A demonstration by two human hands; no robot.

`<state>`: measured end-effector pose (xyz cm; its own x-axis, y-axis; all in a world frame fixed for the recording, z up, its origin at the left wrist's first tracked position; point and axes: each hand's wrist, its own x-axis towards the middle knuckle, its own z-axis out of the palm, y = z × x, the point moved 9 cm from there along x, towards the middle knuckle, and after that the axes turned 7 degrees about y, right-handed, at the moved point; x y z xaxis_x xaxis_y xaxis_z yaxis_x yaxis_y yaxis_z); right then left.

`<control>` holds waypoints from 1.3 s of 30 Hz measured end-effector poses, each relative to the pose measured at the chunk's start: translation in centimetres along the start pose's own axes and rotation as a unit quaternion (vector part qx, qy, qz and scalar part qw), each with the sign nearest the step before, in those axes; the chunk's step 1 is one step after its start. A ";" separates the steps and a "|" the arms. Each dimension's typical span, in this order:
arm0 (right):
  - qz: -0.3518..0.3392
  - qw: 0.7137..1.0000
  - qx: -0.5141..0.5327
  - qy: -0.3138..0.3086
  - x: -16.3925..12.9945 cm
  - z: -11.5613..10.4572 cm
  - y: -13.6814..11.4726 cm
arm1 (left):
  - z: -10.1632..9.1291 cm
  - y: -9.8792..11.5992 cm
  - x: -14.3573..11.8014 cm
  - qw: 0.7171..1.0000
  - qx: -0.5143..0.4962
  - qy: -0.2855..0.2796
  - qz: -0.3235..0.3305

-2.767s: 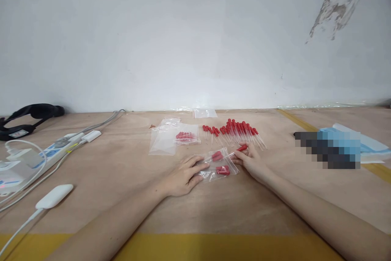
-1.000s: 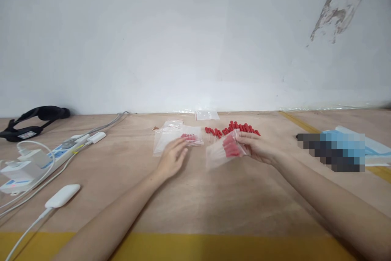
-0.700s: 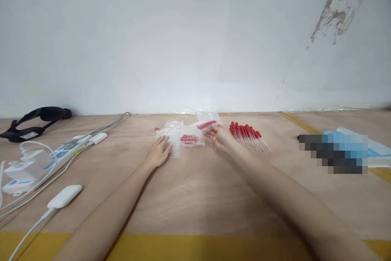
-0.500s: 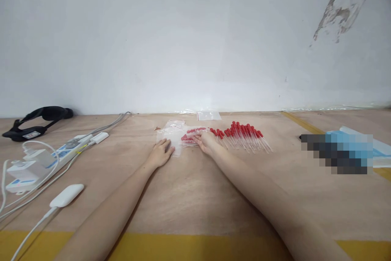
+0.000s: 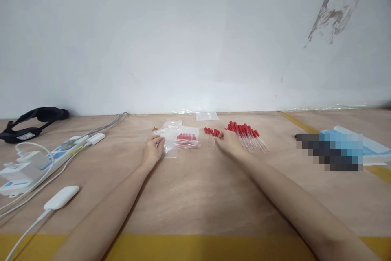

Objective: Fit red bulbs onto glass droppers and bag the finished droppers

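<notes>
Head cam — L hand (image 5: 152,150) now pinching empty bag (image 5: 167,143); R hand (image 5: 229,142) off filled bag (image 5: 187,139), grip unclear.

Black headset strap (image 5: 33,115) lying at ten o'clock by the wall; white power strip (image 5: 45,156) with chargers sitting at nine; white adapter (image 5: 61,197) on cable resting at eight; blue packet (image 5: 360,143) lying at three

Matt, faintly grained plywood table (image 5: 195,196); thin glossy clear-plastic bags (image 5: 171,135) at 12 o'clock under left hand (image 5: 152,152); droppers (image 5: 246,134) at 1 o'clock, matt red rubber-like bulbs on clear stems, by right hand (image 5: 228,143); smooth white plastic power strip (image 5: 39,157) at 9 o'clock; matt painted wall (image 5: 183,37), rough flaked patch upper right.
</notes>
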<state>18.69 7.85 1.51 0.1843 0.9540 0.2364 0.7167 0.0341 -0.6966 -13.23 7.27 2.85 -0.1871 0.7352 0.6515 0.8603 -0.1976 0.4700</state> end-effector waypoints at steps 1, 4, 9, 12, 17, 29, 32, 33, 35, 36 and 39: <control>-0.005 1.000 -0.027 0.012 0.3 -0.1 0.1 | -0.5 0.2 0.2 1.000 -0.011 0.023 0.001; -0.012 0.996 -0.090 0.023 1.2 0.6 0.1 | -2.7 0.4 0.9 0.994 -0.041 0.099 0.004; 0.001 0.990 -0.143 0.012 2.6 2.4 0.1 | -7.9 -0.3 2.0 0.963 -0.108 0.246 0.001; 0.003 0.989 -0.146 0.003 3.3 2.8 0.2 | -7.6 1.4 2.2 0.951 -0.238 0.197 0.017; -0.012 0.993 -0.120 -0.002 3.1 0.7 0.4 | -2.6 8.5 -1.8 0.928 -0.363 -0.056 0.059; 0.005 0.949 0.316 -0.014 -4.0 -5.0 5.5 | 0.1 16.1 -10.9 0.864 -0.184 -0.338 0.324; 0.007 0.937 0.348 -0.041 -5.6 -4.4 5.8 | 0.8 17.0 -12.7 0.828 -0.161 -0.386 0.375; 0.009 0.935 0.353 -0.041 -5.9 -4.4 5.8 | 1.2 17.1 -13.1 0.820 -0.151 -0.395 0.385; 0.021 0.932 0.362 -0.023 -6.3 -4.4 6.2 | 1.8 16.9 -13.6 0.815 -0.133 -0.406 0.391; 0.027 0.929 0.368 -0.009 -6.4 -4.5 6.4 | 2.0 16.7 -13.6 0.815 -0.127 -0.408 0.390; 0.036 0.921 0.386 0.026 -6.3 -4.7 6.8 | 2.3 16.3 -13.6 0.821 -0.118 -0.405 0.385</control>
<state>25.56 0.67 -1.49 0.2597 0.9471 0.1886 0.0120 0.1921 -0.9813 4.45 -4.51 0.28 0.8283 0.5036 0.2456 0.4408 -0.8563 0.2692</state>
